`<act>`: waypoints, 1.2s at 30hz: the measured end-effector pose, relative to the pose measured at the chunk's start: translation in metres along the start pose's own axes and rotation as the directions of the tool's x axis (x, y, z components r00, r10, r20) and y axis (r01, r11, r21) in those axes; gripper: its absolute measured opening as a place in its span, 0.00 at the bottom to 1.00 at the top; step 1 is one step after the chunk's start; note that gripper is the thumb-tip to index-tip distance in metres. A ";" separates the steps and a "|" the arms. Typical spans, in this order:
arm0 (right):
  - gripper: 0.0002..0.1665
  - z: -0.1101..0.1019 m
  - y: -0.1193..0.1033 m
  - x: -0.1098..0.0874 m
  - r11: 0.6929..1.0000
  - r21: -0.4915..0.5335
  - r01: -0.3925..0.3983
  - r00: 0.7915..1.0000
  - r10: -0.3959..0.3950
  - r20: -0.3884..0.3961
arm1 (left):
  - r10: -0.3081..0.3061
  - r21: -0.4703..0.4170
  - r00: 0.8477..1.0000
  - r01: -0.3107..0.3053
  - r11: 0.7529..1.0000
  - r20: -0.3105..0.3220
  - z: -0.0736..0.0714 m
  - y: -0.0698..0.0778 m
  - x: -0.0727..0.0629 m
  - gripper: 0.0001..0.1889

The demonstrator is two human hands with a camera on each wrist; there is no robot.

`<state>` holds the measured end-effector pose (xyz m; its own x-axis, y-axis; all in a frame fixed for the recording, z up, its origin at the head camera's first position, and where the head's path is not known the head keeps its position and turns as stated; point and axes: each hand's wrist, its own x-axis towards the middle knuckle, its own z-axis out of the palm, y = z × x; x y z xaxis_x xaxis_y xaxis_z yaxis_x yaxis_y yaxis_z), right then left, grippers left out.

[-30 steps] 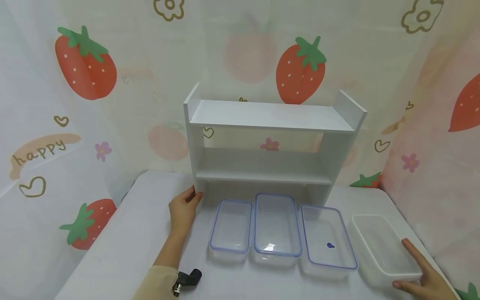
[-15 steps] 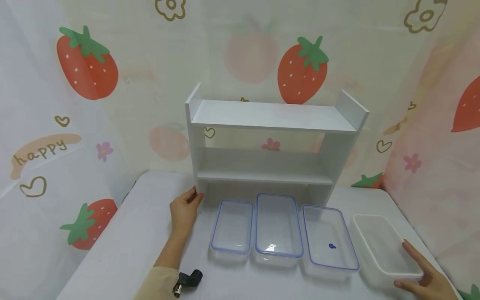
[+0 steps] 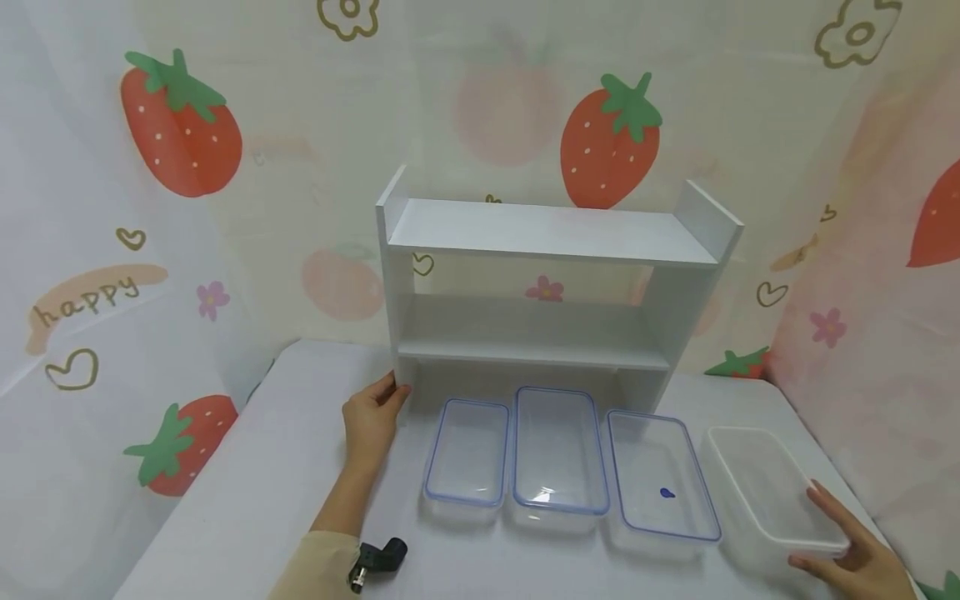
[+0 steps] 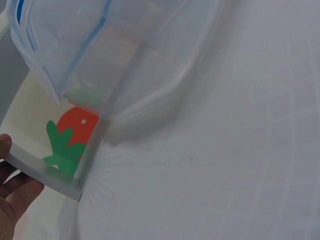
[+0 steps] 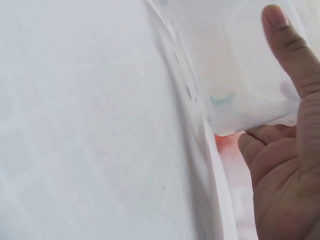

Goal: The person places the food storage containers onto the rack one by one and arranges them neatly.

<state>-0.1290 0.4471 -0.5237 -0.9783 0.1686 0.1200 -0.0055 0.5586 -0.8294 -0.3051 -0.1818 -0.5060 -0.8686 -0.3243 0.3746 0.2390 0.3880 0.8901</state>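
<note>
A white two-board shelf unit (image 3: 534, 332) stands upright at the back of the table. My left hand (image 3: 371, 423) pinches the lower front edge of its left side panel, thumb inside and fingers outside, as the left wrist view also shows on the panel (image 4: 45, 176). At the far right lies a frosted food container (image 3: 772, 492) with a whitish top. My right hand (image 3: 862, 546) grips its near right corner. In the right wrist view the thumb (image 5: 290, 47) lies along one wall of this container, with the other fingers round the corner, partly hidden.
Three clear food containers with blue-edged tops, the left (image 3: 468, 454), middle (image 3: 557, 450) and right one (image 3: 663, 475), stand in a row before the shelf unit. The white-covered table (image 3: 247, 492) meets strawberry-printed curtains (image 3: 442, 100). A small black device (image 3: 381, 557) sits at the left cuff.
In the head view the whole scene has shifted slightly to the right. Both hands keep the same hold, and neither the shelf unit nor the containers have moved visibly.
</note>
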 end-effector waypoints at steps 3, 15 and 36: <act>0.57 -0.002 0.000 0.000 0.999 0.040 0.036 0.999 -0.035 -0.017 | -0.005 -0.011 1.000 0.005 1.000 0.008 0.000 0.000 0.000 0.20; 0.56 -0.004 -0.020 -0.001 0.993 0.113 -0.016 0.982 0.037 -0.188 | -0.004 0.004 1.000 0.004 1.000 0.001 -0.002 -0.001 -0.002 0.19; 0.52 0.000 -0.073 -0.007 0.848 0.458 0.266 0.942 -0.129 -0.308 | -0.003 0.018 1.000 0.002 1.000 0.024 -0.004 0.001 -0.001 0.20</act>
<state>-0.1217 0.4047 -0.4642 -0.8576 0.3374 0.3883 -0.3597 0.1462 -0.9215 -0.3020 -0.1846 -0.5048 -0.8797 -0.3043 0.3655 0.2289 0.4028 0.8862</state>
